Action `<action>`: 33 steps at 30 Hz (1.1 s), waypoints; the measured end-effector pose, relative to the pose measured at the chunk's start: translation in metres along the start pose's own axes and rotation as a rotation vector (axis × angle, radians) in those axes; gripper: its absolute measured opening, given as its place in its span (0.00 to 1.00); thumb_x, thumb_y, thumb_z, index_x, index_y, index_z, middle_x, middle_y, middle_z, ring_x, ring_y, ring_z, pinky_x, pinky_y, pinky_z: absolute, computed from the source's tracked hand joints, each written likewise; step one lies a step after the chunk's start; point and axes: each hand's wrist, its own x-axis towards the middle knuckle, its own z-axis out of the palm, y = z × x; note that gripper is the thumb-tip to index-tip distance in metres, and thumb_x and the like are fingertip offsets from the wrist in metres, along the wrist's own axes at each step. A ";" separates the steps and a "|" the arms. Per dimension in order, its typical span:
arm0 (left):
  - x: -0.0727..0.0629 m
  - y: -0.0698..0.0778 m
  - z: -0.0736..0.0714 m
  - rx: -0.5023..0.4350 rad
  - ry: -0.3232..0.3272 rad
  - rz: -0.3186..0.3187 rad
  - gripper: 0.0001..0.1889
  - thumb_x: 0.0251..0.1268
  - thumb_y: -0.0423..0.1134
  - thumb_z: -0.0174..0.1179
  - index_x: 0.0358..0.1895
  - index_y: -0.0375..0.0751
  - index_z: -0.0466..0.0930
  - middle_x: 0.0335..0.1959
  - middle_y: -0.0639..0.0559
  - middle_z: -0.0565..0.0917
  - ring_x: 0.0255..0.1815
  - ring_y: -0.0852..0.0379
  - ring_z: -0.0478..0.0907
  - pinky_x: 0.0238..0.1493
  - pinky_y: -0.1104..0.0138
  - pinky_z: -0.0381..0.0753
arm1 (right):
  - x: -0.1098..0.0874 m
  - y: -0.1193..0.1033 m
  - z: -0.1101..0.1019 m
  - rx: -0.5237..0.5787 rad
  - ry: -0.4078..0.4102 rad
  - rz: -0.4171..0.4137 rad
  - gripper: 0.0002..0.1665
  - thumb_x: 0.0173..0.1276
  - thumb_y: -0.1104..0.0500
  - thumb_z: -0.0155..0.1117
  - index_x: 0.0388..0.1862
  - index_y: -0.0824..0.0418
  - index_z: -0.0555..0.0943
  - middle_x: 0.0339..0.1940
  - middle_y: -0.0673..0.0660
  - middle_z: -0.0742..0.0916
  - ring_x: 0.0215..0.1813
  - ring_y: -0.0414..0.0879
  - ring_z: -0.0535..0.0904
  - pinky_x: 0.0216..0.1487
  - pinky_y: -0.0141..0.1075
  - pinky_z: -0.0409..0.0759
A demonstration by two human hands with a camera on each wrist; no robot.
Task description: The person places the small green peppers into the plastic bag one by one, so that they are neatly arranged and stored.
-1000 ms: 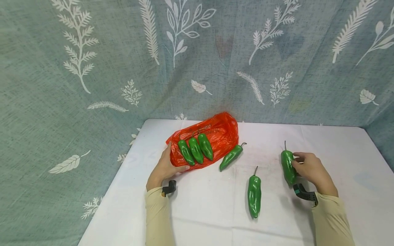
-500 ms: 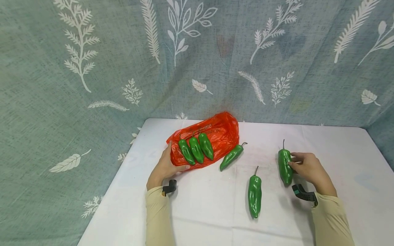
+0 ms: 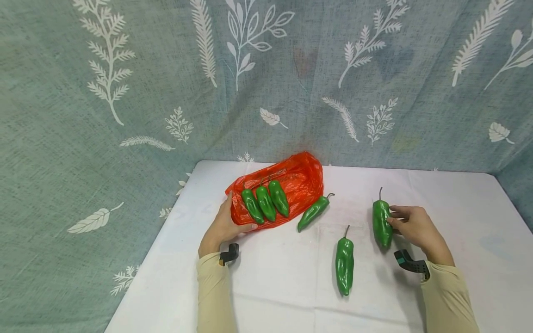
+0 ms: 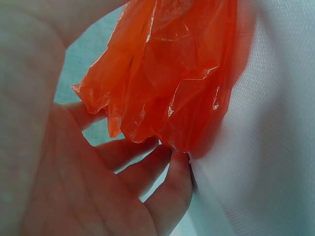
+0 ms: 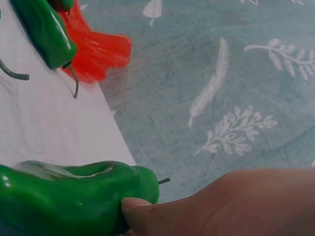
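Observation:
My right hand (image 3: pixel 416 226) pinches a long green pepper (image 3: pixel 382 224) by its side, its stem pointing away from me. In the right wrist view the thumb (image 5: pixel 135 211) presses near the stem end of this green pepper (image 5: pixel 74 196). At the left, my left hand (image 3: pixel 225 226) holds the near end of a red plastic bag (image 3: pixel 301 175), thumb along the front edge and fingers at the far side. The left wrist view has the fingertips (image 4: pixel 179 164) at the crinkled edge of the red bag (image 4: pixel 172 83). On the bag lie 3 green peppers (image 3: pixel 265 203) side by side.
One green pepper (image 3: pixel 314 212) lies slanted just right of the bag. Another green pepper (image 3: pixel 344 267) rests nearer me, between the two arms. White cloth (image 3: pixel 275 273) covers the table, and a grey-green leaf-print curtain (image 3: pixel 291 125) hangs behind its far edge.
The right hand has shifted slightly left, and its green pepper has moved left and a little away from me. The left hand and the bag have stayed put.

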 end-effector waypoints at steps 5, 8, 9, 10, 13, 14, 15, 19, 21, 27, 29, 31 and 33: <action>0.000 -0.002 0.000 -0.002 0.001 -0.001 0.62 0.44 0.46 0.85 0.82 0.58 0.49 0.71 0.55 0.71 0.74 0.48 0.67 0.78 0.42 0.67 | 0.000 -0.002 0.001 0.038 -0.003 0.009 0.31 0.78 0.63 0.58 0.73 0.80 0.66 0.64 0.81 0.79 0.57 0.67 0.86 0.49 0.46 0.90; -0.001 -0.003 0.000 -0.004 0.004 0.002 0.63 0.44 0.46 0.85 0.82 0.56 0.50 0.71 0.53 0.71 0.74 0.48 0.68 0.78 0.42 0.67 | -0.001 -0.002 0.002 0.071 -0.011 0.010 0.32 0.79 0.63 0.58 0.74 0.79 0.65 0.65 0.81 0.78 0.56 0.66 0.87 0.49 0.44 0.90; -0.001 -0.003 -0.001 -0.002 0.004 0.001 0.62 0.44 0.46 0.85 0.82 0.55 0.50 0.71 0.53 0.71 0.74 0.47 0.68 0.78 0.42 0.66 | -0.001 -0.002 0.002 0.081 -0.013 0.010 0.32 0.79 0.63 0.57 0.74 0.79 0.65 0.66 0.81 0.78 0.56 0.65 0.87 0.49 0.44 0.90; -0.002 -0.003 -0.001 0.002 0.006 -0.012 0.63 0.44 0.47 0.85 0.82 0.55 0.50 0.71 0.53 0.71 0.73 0.47 0.68 0.78 0.42 0.67 | -0.001 -0.002 0.002 0.091 -0.016 0.009 0.32 0.79 0.63 0.57 0.75 0.78 0.65 0.66 0.81 0.78 0.56 0.65 0.87 0.49 0.43 0.90; -0.003 -0.003 -0.002 0.007 0.001 -0.030 0.62 0.45 0.48 0.84 0.82 0.55 0.50 0.71 0.52 0.71 0.73 0.46 0.68 0.78 0.42 0.67 | -0.002 -0.003 0.003 0.109 -0.024 0.001 0.32 0.80 0.62 0.57 0.75 0.78 0.64 0.66 0.81 0.77 0.57 0.65 0.87 0.50 0.42 0.90; -0.003 -0.004 -0.002 0.003 0.001 -0.024 0.62 0.45 0.48 0.84 0.82 0.55 0.50 0.70 0.51 0.71 0.72 0.46 0.68 0.77 0.41 0.67 | -0.002 -0.003 0.003 0.111 -0.024 0.000 0.32 0.80 0.62 0.57 0.75 0.78 0.65 0.66 0.81 0.78 0.57 0.65 0.87 0.50 0.42 0.90; -0.003 -0.004 -0.002 0.000 0.002 -0.020 0.62 0.45 0.48 0.84 0.82 0.57 0.51 0.70 0.52 0.71 0.72 0.47 0.69 0.77 0.42 0.67 | -0.002 -0.003 0.003 0.115 -0.025 -0.001 0.32 0.80 0.62 0.57 0.75 0.78 0.65 0.66 0.81 0.78 0.56 0.65 0.87 0.50 0.43 0.90; -0.003 -0.004 -0.001 -0.002 0.007 0.006 0.63 0.44 0.47 0.85 0.82 0.57 0.50 0.70 0.53 0.71 0.72 0.47 0.69 0.77 0.42 0.68 | -0.003 -0.004 0.002 0.129 -0.026 -0.016 0.32 0.80 0.60 0.58 0.75 0.78 0.65 0.66 0.81 0.78 0.54 0.61 0.89 0.50 0.42 0.90; -0.003 -0.003 -0.001 0.005 0.009 -0.004 0.63 0.44 0.47 0.85 0.82 0.56 0.49 0.71 0.52 0.71 0.72 0.47 0.68 0.77 0.42 0.67 | -0.003 -0.004 0.001 0.139 -0.027 -0.026 0.33 0.80 0.60 0.57 0.75 0.77 0.65 0.66 0.80 0.78 0.52 0.57 0.90 0.50 0.41 0.90; -0.005 -0.002 -0.001 0.019 0.002 -0.088 0.65 0.43 0.51 0.84 0.83 0.56 0.47 0.72 0.50 0.68 0.73 0.45 0.66 0.77 0.40 0.66 | -0.001 -0.008 0.004 0.164 0.000 -0.057 0.32 0.80 0.59 0.59 0.75 0.76 0.67 0.66 0.79 0.79 0.53 0.54 0.90 0.48 0.36 0.90; -0.005 -0.002 -0.001 0.012 0.001 -0.089 0.64 0.44 0.50 0.84 0.83 0.57 0.48 0.71 0.50 0.68 0.73 0.45 0.66 0.78 0.41 0.66 | 0.000 -0.011 0.005 0.169 0.012 -0.060 0.32 0.80 0.59 0.59 0.75 0.74 0.68 0.66 0.78 0.79 0.55 0.55 0.89 0.49 0.35 0.90; -0.005 -0.003 -0.001 0.008 0.002 -0.075 0.64 0.44 0.50 0.84 0.83 0.56 0.49 0.71 0.51 0.69 0.72 0.46 0.67 0.77 0.42 0.67 | 0.001 -0.014 0.006 0.173 0.014 -0.066 0.32 0.80 0.58 0.59 0.75 0.74 0.68 0.66 0.78 0.79 0.55 0.55 0.89 0.49 0.35 0.90; -0.004 -0.003 -0.001 0.011 0.004 -0.066 0.64 0.44 0.49 0.84 0.82 0.56 0.49 0.70 0.51 0.70 0.72 0.46 0.68 0.77 0.42 0.68 | 0.003 -0.017 0.005 0.177 0.013 -0.071 0.31 0.80 0.58 0.59 0.75 0.73 0.69 0.67 0.77 0.80 0.54 0.52 0.90 0.49 0.36 0.90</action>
